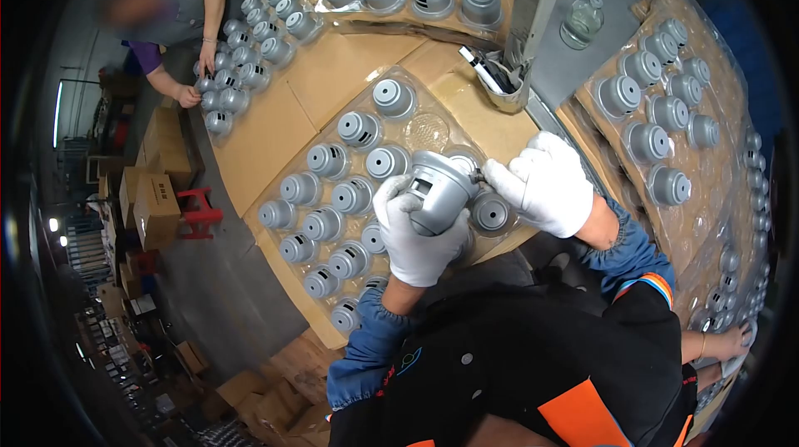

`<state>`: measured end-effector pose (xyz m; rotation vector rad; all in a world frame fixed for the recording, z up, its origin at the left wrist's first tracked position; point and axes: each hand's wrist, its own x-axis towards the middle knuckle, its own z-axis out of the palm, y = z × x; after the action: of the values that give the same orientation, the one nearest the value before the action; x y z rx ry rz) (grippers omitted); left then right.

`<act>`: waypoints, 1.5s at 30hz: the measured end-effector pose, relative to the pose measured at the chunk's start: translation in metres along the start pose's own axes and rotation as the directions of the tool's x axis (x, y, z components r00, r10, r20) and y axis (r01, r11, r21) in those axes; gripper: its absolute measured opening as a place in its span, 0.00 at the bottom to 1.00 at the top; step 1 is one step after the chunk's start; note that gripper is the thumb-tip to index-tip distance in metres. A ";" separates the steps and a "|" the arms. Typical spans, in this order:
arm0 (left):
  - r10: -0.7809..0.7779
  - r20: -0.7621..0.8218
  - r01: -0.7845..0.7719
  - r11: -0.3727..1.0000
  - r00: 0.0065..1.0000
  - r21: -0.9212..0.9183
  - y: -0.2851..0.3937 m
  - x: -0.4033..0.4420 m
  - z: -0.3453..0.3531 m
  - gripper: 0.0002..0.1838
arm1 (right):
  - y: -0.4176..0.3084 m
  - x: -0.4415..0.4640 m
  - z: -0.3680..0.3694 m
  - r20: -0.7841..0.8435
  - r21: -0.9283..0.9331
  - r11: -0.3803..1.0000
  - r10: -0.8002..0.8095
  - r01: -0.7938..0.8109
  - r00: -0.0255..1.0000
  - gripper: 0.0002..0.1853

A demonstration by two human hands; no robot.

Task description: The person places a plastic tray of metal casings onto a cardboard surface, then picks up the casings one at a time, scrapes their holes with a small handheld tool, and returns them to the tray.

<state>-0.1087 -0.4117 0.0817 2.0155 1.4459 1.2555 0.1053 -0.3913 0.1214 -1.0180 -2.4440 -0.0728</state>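
Observation:
In a white glove, my left hand (pixel 420 239) wraps round a grey cup-shaped metal housing (pixel 441 197), which is tilted and shows a dark rectangular slot in its side. My right hand (pixel 545 185), also gloved, is closed with its fingertips beside the housing's right side. A small dark piece (pixel 477 175) shows there at the fingertips; its kind is too small to make out. Beneath both hands lies a clear plastic tray (pixel 427 129) with several similar grey housings, some with dark slots, most with a dark hole in the top.
A holder (pixel 509 99) with pens stands past the tray, near a metal post (pixel 545 6). Beyond it is a clear bottle (pixel 582 22). More housings fill trays at the back and on the right pallet (pixel 612 135). A co-worker (pixel 179 18) handles housings at far left; another person's hand (pixel 728 343) shows at right.

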 end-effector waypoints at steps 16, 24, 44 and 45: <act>0.006 0.024 -0.006 1.000 1.000 0.000 0.003 0.002 -0.001 0.33 | 0.006 -0.004 0.000 0.028 -0.021 0.993 -0.112 0.112 0.993 0.26; 0.106 -0.021 -0.104 0.991 0.994 0.082 0.002 0.001 0.000 0.27 | 0.003 -0.003 0.006 0.071 -0.045 0.993 -0.104 0.107 0.992 0.19; -0.014 -0.037 0.015 0.999 0.999 0.031 -0.008 0.002 0.012 0.27 | 0.007 -0.016 0.043 0.508 0.765 -0.087 0.689 -0.638 0.516 0.06; -0.014 -0.034 0.015 1.000 0.999 0.027 -0.009 0.003 0.016 0.27 | 0.005 -0.014 0.047 0.225 0.662 0.366 0.736 -0.655 0.638 0.05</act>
<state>-0.1002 -0.4022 0.0682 2.0071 1.4978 1.2765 0.0978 -0.3859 0.0725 -1.4977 -1.4603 0.9981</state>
